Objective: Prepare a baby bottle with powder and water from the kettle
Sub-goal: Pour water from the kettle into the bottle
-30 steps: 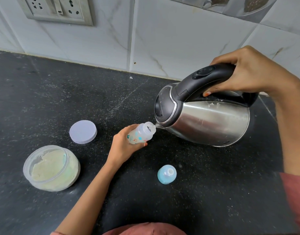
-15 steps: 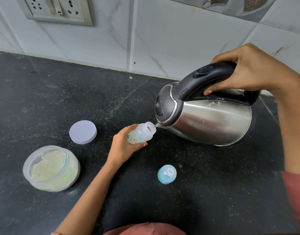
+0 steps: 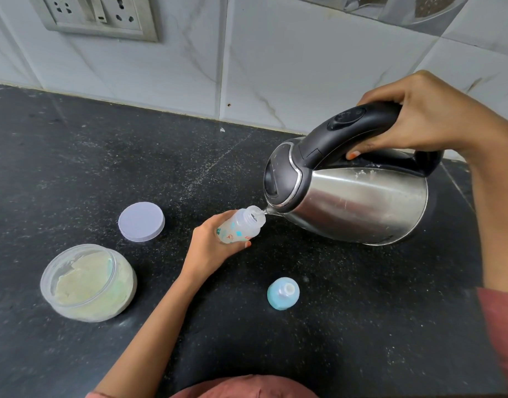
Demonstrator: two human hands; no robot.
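My left hand (image 3: 209, 247) grips a small clear baby bottle (image 3: 241, 225) with coloured prints, tilted so its open mouth faces right. My right hand (image 3: 425, 122) holds the black handle of a steel kettle (image 3: 353, 199), which is tipped left with its spout touching the bottle's mouth. A thin stream of water shows at the spout. The bottle's blue cap with teat (image 3: 283, 293) stands on the black counter (image 3: 74, 173) in front of the kettle. An open tub of pale powder (image 3: 87, 282) sits at the left.
The tub's round lilac lid (image 3: 141, 221) lies flat on the counter behind the tub. A tiled wall with a socket plate (image 3: 100, 17) runs along the back. Bare counter stretches left and toward me.
The kettle's handle end has risen slightly, tipping the kettle a little further toward the bottle. The left hand and bottle have stayed in place.
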